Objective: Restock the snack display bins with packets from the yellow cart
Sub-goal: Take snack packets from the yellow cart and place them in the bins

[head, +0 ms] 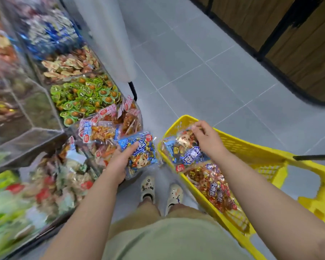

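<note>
While standing between display bins [45, 131] and yellow cart [251, 147], grips blue candy packet [144, 152] in left hand [118, 162] at front edge of bins, pinches with right hand [206, 139], seemingly at its top edge, second packet [186, 150] lying inside cart.

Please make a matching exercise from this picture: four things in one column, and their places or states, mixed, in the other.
1 left hand
2 right hand
3 green-wrapped snacks
4 red packet

A lies unheld in the yellow cart
B fills a display bin
C holds a blue packet outside the cart
D pinches a second blue packet inside the cart

Pairs: 1-C, 2-D, 3-B, 4-A
</note>
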`<move>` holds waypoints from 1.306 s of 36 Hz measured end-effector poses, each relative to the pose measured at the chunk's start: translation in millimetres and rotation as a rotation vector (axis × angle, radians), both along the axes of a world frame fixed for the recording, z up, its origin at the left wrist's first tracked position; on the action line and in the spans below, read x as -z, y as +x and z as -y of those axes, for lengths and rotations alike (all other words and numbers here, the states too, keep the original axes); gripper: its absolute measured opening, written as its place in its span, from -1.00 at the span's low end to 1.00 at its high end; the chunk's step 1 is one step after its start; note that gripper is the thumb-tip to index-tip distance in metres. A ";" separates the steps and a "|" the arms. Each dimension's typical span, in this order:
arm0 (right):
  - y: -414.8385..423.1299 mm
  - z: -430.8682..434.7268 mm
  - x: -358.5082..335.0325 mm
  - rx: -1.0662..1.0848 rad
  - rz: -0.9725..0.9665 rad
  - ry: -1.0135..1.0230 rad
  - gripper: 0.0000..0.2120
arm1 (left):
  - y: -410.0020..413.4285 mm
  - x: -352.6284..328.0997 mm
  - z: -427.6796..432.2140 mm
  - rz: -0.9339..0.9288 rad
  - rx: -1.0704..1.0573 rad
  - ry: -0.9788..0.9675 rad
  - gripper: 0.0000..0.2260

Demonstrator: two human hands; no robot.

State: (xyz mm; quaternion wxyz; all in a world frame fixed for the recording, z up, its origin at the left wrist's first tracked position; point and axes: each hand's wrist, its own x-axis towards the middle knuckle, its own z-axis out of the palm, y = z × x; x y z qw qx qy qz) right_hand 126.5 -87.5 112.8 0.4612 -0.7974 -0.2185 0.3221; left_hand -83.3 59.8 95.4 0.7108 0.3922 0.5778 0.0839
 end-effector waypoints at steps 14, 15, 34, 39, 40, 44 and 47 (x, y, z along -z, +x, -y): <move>-150.0 -85.8 -1.7 -0.011 -1.145 -0.051 -0.86 | -128.2 -31.8 -3.8 0.111 -0.330 -0.002 -0.03; -160.6 -93.2 -1.4 0.012 -1.154 0.011 -0.86 | -139.9 -31.2 -5.0 0.118 -0.348 0.008 -0.04; -395.3 -169.4 -13.8 -0.514 -0.369 -0.123 0.20 | -376.7 -36.8 -76.6 0.123 -0.444 0.098 -0.82; -414.9 -194.5 -18.3 -0.912 0.410 -0.109 0.18 | -406.6 -37.1 -86.1 0.090 -0.295 0.123 -0.68; -418.1 -199.0 -21.1 -0.984 0.461 -0.090 0.15 | -409.7 -35.6 -88.1 0.067 -0.292 0.122 -0.70; -428.0 -213.9 -27.8 -1.020 0.201 -0.106 0.03 | -420.4 -34.7 -97.9 0.095 -0.380 0.076 -0.58; -429.7 -224.1 -23.7 -0.943 0.040 -0.169 0.19 | -426.7 -43.0 -108.2 0.112 -0.475 0.061 0.01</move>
